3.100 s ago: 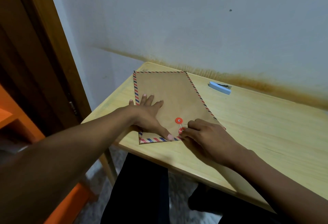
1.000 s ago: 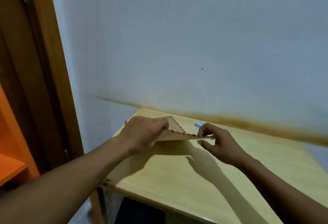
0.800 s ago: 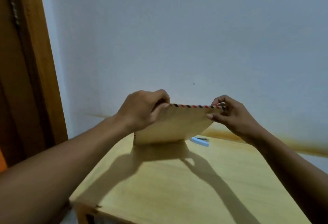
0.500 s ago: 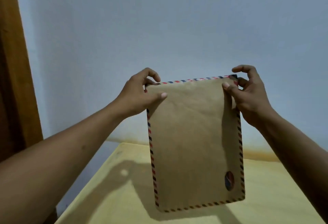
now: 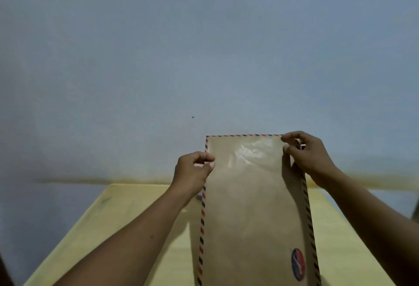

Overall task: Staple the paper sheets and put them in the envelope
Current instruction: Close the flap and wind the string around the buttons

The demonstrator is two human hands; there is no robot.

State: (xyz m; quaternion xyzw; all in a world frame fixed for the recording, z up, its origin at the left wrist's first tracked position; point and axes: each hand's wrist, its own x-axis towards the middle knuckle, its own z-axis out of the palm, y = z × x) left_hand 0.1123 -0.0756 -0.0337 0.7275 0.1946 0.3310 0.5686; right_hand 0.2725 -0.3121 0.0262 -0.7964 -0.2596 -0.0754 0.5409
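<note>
Brown envelope [image 5: 254, 206] held upright above surface [image 5: 113, 229], lower end out of frame; left hand [image 5: 192, 170] pinches left edge near top, right hand [image 5: 308, 156] pinches top right corner. Grip at two points stops sag, face toward camera. No sheets visible, possibly inside; red clasp disc [image 5: 297, 264] low right.

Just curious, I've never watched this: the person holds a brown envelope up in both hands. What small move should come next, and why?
Probably lower the brown airmail envelope flat onto the wooden table. Both the left hand and the right hand pinch its upper edges, it hangs upright in the air, and no loose sheets show.
</note>
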